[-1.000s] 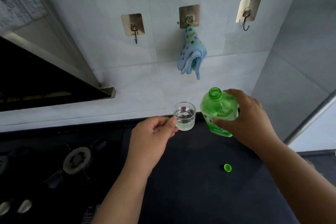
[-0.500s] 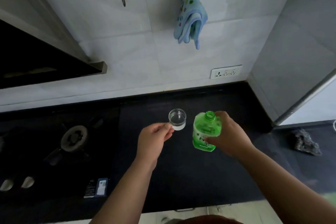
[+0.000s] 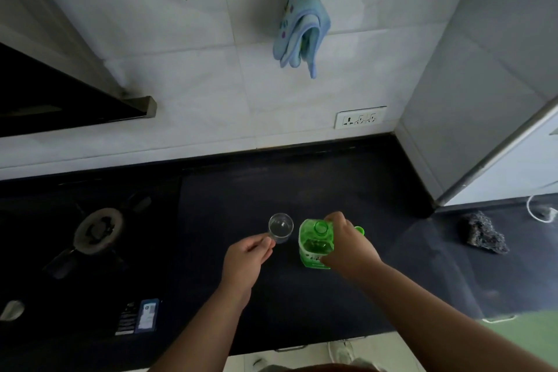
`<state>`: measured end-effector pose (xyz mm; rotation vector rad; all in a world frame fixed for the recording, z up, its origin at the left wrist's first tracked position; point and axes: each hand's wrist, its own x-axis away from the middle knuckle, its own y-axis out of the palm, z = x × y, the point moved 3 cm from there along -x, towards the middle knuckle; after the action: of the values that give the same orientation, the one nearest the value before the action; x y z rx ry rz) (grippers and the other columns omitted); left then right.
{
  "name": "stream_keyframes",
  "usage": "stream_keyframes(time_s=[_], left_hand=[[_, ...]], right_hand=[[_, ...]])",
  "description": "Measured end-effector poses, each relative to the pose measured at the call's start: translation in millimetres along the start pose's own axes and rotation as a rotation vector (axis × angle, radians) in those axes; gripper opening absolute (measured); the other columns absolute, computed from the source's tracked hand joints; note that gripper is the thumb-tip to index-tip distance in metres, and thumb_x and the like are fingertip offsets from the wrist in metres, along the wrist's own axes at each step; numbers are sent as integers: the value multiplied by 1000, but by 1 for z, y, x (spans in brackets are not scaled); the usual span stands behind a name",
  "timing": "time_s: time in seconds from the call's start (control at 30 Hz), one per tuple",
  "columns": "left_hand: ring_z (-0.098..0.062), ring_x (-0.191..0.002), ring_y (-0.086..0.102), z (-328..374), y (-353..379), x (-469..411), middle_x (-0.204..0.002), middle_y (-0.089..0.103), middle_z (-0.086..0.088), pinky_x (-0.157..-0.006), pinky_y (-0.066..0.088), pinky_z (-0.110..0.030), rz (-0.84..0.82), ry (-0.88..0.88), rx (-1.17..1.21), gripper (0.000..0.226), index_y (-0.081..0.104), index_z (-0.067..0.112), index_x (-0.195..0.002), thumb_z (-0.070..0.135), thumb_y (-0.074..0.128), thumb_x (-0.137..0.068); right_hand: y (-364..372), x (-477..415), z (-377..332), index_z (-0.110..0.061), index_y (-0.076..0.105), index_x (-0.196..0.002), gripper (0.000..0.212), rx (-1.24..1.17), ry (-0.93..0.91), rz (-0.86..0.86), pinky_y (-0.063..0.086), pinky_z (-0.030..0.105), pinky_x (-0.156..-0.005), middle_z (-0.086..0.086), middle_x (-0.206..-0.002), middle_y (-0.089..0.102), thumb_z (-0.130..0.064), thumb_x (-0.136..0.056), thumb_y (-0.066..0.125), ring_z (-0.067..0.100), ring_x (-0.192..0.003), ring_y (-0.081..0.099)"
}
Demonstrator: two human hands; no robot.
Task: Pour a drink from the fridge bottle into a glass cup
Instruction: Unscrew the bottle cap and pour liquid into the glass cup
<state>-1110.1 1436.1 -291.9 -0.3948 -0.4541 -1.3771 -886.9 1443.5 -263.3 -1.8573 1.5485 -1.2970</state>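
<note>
Bottle (image 3: 315, 248) stood upright and uncapped beside the cup (image 3: 280, 228), with nothing flowing. As judged, fetching and opening were done. The pour was either finished or yet to come, since the cup's contents were too clear to read. Recapping remained.

Description: the bottle was green see-through plastic with a squarish body, an open round mouth and a label with white lettering low on its side. Right hand (image 3: 351, 248) had its fingers gripped round the bottle's shoulder. Whether the base met the table (image 3: 332, 184) could not be told.

The cup was small clear glass, just left of the bottle and apart from it. Left hand (image 3: 246, 260) had its fingers and thumb pinched on the cup's near side.

Green piece (image 3: 359, 230), likely the cap, lay just behind the right hand.

Further out were a stove burner (image 3: 98, 229), a scrubbing pad (image 3: 483, 237), a wall socket (image 3: 359, 117) and a blue cloth (image 3: 302, 24) hung on the wall.
</note>
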Motion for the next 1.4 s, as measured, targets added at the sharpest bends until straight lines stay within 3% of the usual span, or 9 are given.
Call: stream_keyframes(time_s=[0.23, 0.4, 0.63, 0.93, 1.13, 1.4], left_hand=[[-19, -100, 75, -23, -7, -14, -98, 79, -9, -95, 56, -34, 26, -79, 105, 14, 75, 6, -104, 3, 66, -94], [-22, -101, 74, -34, -9, -28, -97, 79, -11, -97, 56, -36, 32, -142, 115, 12, 76, 3, -101, 2, 67, -94], [-24, -101, 74, -51, -13, -43, -98, 78, -15, -92, 57, -33, 53, -202, 132, 10, 76, 1, -96, 0, 67, -93], [-26, -103, 72, -75, -7, -53, -104, 74, -21, -92, 56, -33, 83, -289, 192, 8, 73, -3, -98, -1, 66, -93], [-26, -106, 70, -88, 2, -56, -108, 72, -20, -91, 55, -32, 61, -285, 137, 11, 72, -2, -103, 0, 64, -95], [-17, -100, 72, -101, 4, -54, -103, 74, -10, -96, 56, -33, 82, -230, -21, 10, 74, 12, -99, 7, 66, -96]], right_hand=[[5, -2, 0, -27, 36, -122, 64, 31, -22, -35, 54, 32, -67, -2, -123, 54, -13, -74, 76, 17, -93, 62], [3, -8, -2, -25, 36, -131, 70, 36, -36, -56, 48, 26, -59, 1, -127, 53, -15, -76, 79, 17, -92, 58], [2, -17, -3, -24, 36, -133, 72, 58, -32, -61, 55, 34, -72, 4, -126, 54, -12, -76, 77, 22, -101, 61], [11, -10, -1, -23, 35, -133, 73, 80, -47, -67, 52, 32, -68, 6, -128, 54, -16, -76, 80, 23, -96, 62], [15, -8, 1, -23, 37, -131, 70, 64, -68, -61, 52, 32, -71, 4, -125, 54, -15, -76, 78, 20, -94, 60], [17, -7, 5, -25, 35, -132, 73, 77, -79, -71, 53, 32, -70, 3, -128, 54, -16, -75, 80, 22, -99, 62]])
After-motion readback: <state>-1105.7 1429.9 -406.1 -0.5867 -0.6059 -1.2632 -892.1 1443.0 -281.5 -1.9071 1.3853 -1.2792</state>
